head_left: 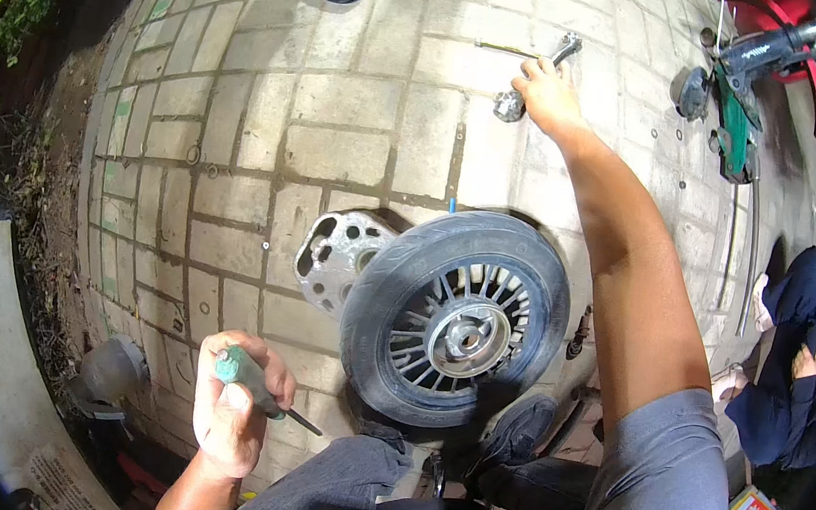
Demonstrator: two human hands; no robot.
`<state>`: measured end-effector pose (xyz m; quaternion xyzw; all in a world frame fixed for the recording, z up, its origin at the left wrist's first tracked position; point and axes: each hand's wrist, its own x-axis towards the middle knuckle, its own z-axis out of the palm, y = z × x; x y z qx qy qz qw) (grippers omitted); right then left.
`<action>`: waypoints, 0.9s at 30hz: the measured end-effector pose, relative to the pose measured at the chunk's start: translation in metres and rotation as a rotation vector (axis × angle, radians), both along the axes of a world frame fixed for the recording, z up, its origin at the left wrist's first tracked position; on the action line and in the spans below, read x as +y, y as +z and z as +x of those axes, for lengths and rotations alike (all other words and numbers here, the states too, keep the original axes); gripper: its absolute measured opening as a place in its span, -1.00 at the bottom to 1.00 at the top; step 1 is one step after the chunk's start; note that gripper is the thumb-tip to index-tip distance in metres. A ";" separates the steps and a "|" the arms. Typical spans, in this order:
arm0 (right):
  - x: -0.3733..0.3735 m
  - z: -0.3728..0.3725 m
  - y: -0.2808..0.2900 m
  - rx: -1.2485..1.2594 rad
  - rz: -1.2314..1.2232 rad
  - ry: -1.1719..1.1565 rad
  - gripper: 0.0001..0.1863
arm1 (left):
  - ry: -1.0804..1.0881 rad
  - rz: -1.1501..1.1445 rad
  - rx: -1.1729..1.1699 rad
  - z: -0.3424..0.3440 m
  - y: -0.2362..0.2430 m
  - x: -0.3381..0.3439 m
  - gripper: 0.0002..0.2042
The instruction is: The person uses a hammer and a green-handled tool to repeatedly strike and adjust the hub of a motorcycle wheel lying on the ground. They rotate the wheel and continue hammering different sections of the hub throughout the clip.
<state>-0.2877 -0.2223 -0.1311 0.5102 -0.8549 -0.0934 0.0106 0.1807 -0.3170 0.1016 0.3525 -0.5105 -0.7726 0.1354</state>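
Clamped in the fingers of the left hand [228, 421]: green screwdriver [259, 385], shaft toward the knee [354, 465]. At the outstretched right hand [553, 98]: fingers over a metal tool [565, 48] on the paving [345, 97], grip or mere touch impossible to tell. Between the arms, on the paving: tyred wheel [469, 339], overlapping a perforated plate [340, 252] in view.

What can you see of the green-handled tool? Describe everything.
The green-handled tool looks like a screwdriver: a thick handle, perhaps plastic, and a slim, dark, apparently metal shaft. The left grip encloses the handle, thumb against it, left of the wheel; the shaft points toward the picture's lower right. The tip's shape is unclear.
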 end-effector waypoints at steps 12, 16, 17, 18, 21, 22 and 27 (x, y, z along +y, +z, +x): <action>0.084 0.085 0.180 -0.418 -0.810 -0.225 -0.76 | -0.230 -0.059 0.163 -0.014 0.028 0.044 -0.53; 0.167 0.171 0.299 -0.629 -1.021 -0.465 -0.67 | -0.462 -0.136 0.337 -0.039 0.040 0.079 -0.61; 0.198 0.184 0.314 -0.732 -1.206 -0.413 -0.68 | -0.512 -0.232 0.425 -0.051 0.040 0.091 -0.62; 0.225 0.205 0.332 -0.772 -1.256 -0.441 -0.71 | -0.522 -0.314 0.425 -0.064 0.047 0.108 -0.62; 0.306 0.249 0.360 -0.944 -1.345 -0.561 -0.76 | -0.578 -0.509 0.422 -0.100 0.042 0.151 -0.67; 0.323 0.263 0.355 -0.926 -1.399 -0.603 -0.77 | -0.631 -0.589 0.411 -0.115 0.043 0.163 -0.67; 0.370 0.303 0.321 -0.793 -1.626 -0.683 -0.75 | -0.801 -0.692 0.444 -0.188 0.011 0.214 -0.66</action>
